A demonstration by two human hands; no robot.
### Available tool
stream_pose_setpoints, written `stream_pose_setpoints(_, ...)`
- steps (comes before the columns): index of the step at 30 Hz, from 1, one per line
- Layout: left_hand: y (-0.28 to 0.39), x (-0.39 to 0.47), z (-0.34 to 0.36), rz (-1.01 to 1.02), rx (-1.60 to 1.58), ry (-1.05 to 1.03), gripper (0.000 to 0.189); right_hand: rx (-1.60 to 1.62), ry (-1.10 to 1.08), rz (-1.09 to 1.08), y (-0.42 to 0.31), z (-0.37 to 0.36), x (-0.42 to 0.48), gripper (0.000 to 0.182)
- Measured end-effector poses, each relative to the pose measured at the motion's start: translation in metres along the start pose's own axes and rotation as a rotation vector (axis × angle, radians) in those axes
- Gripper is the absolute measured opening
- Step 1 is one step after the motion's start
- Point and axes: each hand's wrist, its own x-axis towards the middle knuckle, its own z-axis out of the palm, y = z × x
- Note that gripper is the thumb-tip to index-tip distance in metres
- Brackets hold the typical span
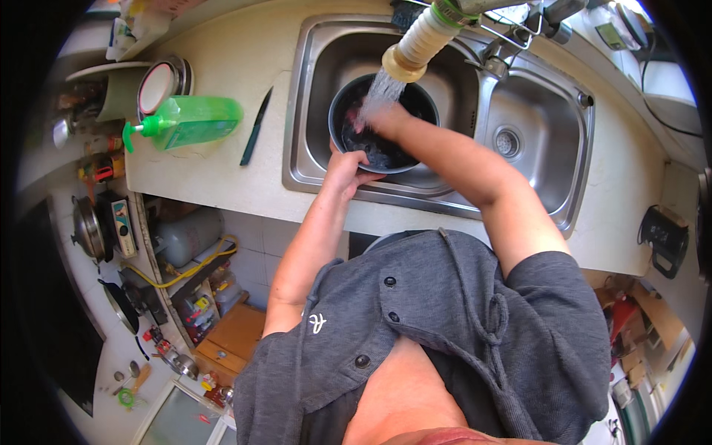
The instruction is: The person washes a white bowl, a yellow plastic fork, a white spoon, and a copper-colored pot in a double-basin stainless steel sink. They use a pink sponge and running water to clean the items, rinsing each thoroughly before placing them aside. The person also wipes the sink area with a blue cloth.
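Note:
A dark round pot (424, 105) sits in the larger basin of the stainless steel double sink (340, 50). My left hand (350, 168) grips its near rim, thumb inside and fingers under the outer wall. Inside the pot is my right hand (384, 118), blurred by motion, under a stream of water. The water pours from a ribbed cream faucet hose (421, 41) with a green collar. Splashing water hides the fingers of that hand, so whether they hold anything is unclear. Dark, wet contents or pot bottom show around it.
On the counter (222, 105) left of the sink lie a dark-handled knife (256, 127) and a green pump bottle (194, 122). Behind the bottle leans a round lid (156, 88). The smaller basin with its drain (507, 142) is at right. A black jug (664, 241) stands at the far right.

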Motion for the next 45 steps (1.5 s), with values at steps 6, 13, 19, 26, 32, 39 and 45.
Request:
stream_pose_setpoints(6,0.002,0.009,-0.007,0.045,-0.009,0.028,0.088,-0.211,-0.475,0.229,-0.05,-0.054,-0.043,0.022)
stream_pose_setpoints(13,-0.003,0.001,0.003,0.008,0.049,-0.017,0.075,0.258,-0.006,0.081,-0.039,-0.012,-0.011,0.025)
stream_pose_setpoints(19,0.008,0.004,-0.002,0.004,0.009,0.013,0.077,0.097,0.028,0.342,0.006,-0.017,-0.03,0.038)
stream_pose_setpoints(26,-0.002,0.003,0.0,-0.043,0.02,-0.002,0.08,0.328,0.208,-0.065,-0.101,-0.061,-0.037,0.06)
stream_pose_setpoints(32,0.008,0.008,-0.01,-0.051,-0.048,-0.004,0.098,0.765,0.596,-0.077,0.03,-0.029,0.015,0.036)
stream_pose_setpoints(39,0.016,0.001,-0.025,0.326,0.226,-0.063,0.106,0.017,0.416,0.564,0.004,-0.099,-0.078,0.043)
stream_pose_setpoints(45,-0.001,0.051,-0.032,0.0,0.015,0.056,0.056,0.038,0.594,0.452,-0.049,-0.121,-0.089,0.039)
